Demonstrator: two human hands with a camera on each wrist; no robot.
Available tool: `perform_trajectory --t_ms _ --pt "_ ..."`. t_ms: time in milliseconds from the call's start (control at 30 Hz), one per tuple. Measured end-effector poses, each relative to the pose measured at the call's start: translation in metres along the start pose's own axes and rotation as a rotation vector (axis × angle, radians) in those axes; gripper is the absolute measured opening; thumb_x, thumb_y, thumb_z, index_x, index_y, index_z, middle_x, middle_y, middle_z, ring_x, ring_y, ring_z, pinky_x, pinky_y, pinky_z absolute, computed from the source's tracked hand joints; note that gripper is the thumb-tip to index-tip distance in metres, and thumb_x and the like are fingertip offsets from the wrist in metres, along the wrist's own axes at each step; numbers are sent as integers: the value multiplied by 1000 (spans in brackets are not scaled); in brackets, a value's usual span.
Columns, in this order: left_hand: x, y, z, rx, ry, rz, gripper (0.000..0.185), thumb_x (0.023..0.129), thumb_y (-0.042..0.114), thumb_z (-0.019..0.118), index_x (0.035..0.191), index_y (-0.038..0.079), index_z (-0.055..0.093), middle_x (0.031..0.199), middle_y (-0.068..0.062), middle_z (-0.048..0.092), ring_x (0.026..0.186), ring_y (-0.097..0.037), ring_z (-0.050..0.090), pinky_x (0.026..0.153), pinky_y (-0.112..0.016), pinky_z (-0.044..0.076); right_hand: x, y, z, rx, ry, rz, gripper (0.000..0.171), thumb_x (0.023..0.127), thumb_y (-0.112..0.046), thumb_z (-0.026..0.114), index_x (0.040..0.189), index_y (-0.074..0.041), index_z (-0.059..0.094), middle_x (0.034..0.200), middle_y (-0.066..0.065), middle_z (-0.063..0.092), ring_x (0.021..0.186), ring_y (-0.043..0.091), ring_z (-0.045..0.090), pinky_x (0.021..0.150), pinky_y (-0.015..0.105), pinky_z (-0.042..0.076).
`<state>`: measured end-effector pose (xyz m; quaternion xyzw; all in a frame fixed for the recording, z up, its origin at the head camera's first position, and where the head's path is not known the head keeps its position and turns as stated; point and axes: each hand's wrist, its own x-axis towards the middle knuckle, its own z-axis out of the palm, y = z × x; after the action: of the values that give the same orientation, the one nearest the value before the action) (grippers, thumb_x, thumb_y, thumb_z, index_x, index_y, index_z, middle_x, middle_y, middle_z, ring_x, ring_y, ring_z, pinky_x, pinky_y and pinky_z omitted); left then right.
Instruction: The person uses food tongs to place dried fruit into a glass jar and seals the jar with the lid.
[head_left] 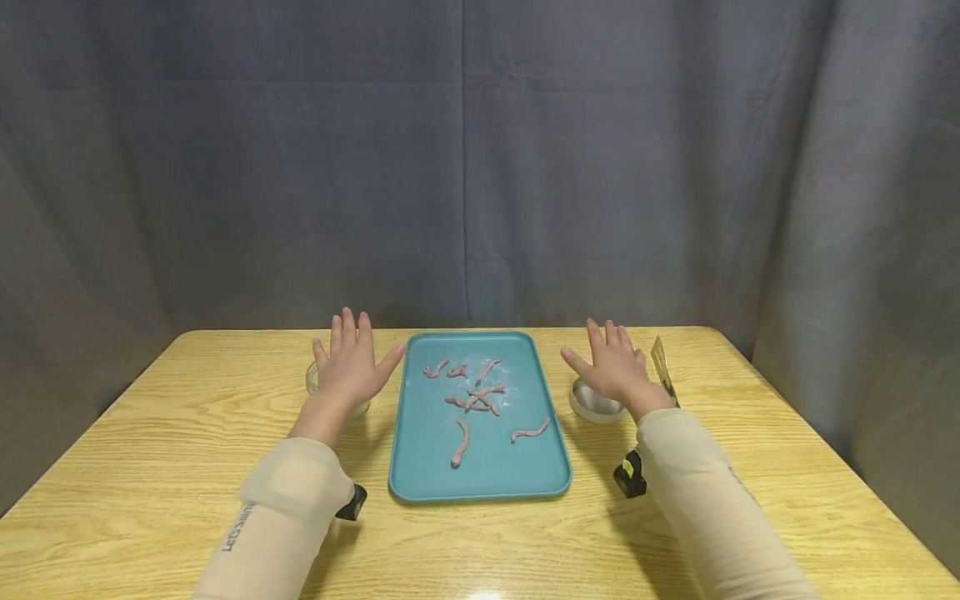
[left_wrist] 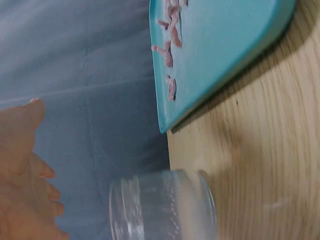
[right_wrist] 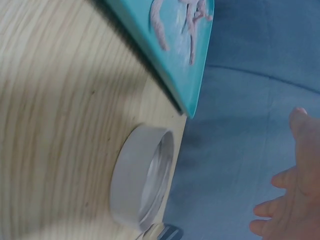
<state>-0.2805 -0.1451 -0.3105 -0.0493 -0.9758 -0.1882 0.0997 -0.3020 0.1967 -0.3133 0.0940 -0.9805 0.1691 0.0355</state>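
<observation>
Both hands hover above the table with fingers spread, holding nothing. My left hand (head_left: 347,371) is above a clear glass jar (left_wrist: 160,207), to the left of a teal tray (head_left: 427,483). On the tray lie several thin, pinkish, worm-like strips (head_left: 461,443) dusted with white powder; some cross one another in the middle. To the tray's right, my right hand (head_left: 611,367) is over a round white lid-like dish (right_wrist: 132,172), partly covering it in the head view. Inside the dish is a pale surface; I cannot tell what it is.
A flat tool with a golden, see-through end (head_left: 660,362) stands out beside the right wrist, partly hidden by the arm. The wooden table (head_left: 480,550) runs back to a grey curtain (head_left: 465,167). Dark wrist cameras (head_left: 630,475) sit under the sleeves.
</observation>
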Motion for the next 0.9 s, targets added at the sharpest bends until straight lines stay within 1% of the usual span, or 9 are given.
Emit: perform_trajectory --t_ms 167,267,467,667,800,900 --pt "-3 -12 -3 -38 12 -40 83 87 53 31 134 -7 2 137 -26 -12 124 -34 -15 91 -59 -10 -1 12 0 21 8 26 79 86 -56 29 137 1 7 137 30 2 123 43 -2 90 63 2" --pt "-5 -18 -5 -75 17 -61 85 86 55 29 134 -8 0 136 -27 -13 123 -34 -17 90 -59 -11 -2 19 -1 19 20 40 80 85 -57 28 137 1 8 136 31 4 122 44 0 90 63 4" --pt "-9 -30 -5 -150 33 -102 88 85 58 28 133 -9 -2 136 -27 -13 123 -37 -15 90 -61 -8 -8 34 -3 35 40 81 81 85 -57 29 136 4 9 134 33 7 121 47 0 88 65 5" --pt "-14 -38 -2 -227 46 -129 87 85 56 30 133 -9 -2 136 -29 -12 123 -39 -13 89 -61 -8 -15 51 -3 65 53 125 83 85 -57 28 135 6 8 133 35 4 119 49 1 86 66 6" --pt "-18 -43 0 -273 37 -137 87 86 57 27 132 -10 -4 135 -29 -14 122 -40 -13 89 -62 -8 -21 62 0 76 63 155 82 86 -56 28 134 8 7 132 36 7 118 51 3 85 66 10" --pt "-19 -47 0 -305 32 -145 87 86 57 26 132 -11 -6 135 -30 -13 122 -41 -12 88 -63 -7 -25 70 2 80 68 191 80 87 -54 28 135 6 5 130 37 9 117 52 6 83 67 13"
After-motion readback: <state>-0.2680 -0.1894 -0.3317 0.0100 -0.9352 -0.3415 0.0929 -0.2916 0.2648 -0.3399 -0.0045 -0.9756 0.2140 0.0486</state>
